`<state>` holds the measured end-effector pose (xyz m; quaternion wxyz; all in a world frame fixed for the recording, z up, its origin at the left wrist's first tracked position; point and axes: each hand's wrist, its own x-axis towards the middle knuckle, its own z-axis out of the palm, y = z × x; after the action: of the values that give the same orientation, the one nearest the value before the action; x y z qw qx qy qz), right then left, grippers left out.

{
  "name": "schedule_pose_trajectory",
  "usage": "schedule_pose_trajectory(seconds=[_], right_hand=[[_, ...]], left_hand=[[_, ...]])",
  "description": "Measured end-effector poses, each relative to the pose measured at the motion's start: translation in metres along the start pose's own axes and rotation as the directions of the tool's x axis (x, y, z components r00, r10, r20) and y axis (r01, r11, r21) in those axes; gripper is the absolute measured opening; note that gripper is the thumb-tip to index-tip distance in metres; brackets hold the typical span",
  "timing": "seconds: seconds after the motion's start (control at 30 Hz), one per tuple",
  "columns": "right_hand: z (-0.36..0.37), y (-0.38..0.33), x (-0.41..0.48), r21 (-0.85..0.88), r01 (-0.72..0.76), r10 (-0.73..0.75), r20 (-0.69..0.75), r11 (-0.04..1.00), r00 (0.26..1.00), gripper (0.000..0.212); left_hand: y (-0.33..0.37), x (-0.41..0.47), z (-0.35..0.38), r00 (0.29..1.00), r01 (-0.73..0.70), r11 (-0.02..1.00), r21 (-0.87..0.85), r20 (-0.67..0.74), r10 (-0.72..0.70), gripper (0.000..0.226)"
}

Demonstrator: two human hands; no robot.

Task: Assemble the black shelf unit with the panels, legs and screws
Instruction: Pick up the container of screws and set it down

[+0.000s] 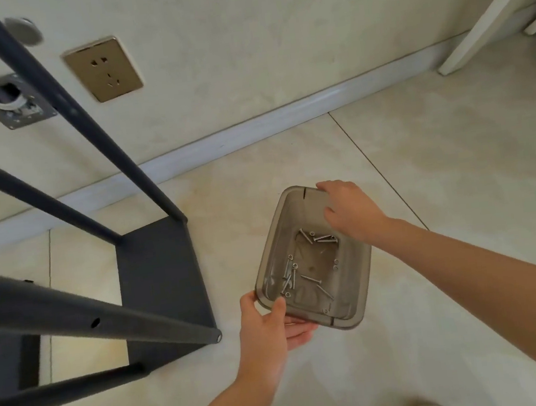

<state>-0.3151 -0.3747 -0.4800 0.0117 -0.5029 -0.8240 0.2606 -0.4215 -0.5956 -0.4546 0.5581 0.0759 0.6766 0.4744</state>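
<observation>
Your left grip (267, 326) clasps the near corner of the smoky clear tub (360, 279), thumb on the rim, fingers beneath. Your right grip (351, 213) curls over its far corner. Loose screws (310, 278) lie on the tub's bottom. Just left stands the black shelf unit, its panel (162, 281) flat on the pale tiled floor (423, 168), its legs (83, 117) rising towards you. Beyond runs a cream wall (243, 55) with a pale baseboard (251, 124), a brass-coloured socket (103, 69) and an open metal wall box (9, 102).
</observation>
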Motion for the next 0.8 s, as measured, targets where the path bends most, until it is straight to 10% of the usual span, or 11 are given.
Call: schedule_pose_trajectory(seconds=[0.27,0.43,0.8], right_hand=[[0.012,0.015,-0.069,0.105,-0.042,0.061,-0.191,0.994,0.980,0.066],[0.021,0.017,-0.111,0.388,-0.206,0.259,-0.086,0.898,0.962,0.075],[0.030,0.013,-0.094,0.561,-0.320,0.331,0.086,0.764,0.940,0.075]], left_hand=[[-0.020,0.006,-0.006,0.995,0.092,0.969,0.228,-0.066,-0.079,0.026],[-0.017,0.025,-0.013,0.983,-0.071,0.833,0.549,-0.101,0.151,0.022],[0.003,0.063,0.002,0.988,-0.109,0.879,0.463,-0.047,0.147,0.016]])
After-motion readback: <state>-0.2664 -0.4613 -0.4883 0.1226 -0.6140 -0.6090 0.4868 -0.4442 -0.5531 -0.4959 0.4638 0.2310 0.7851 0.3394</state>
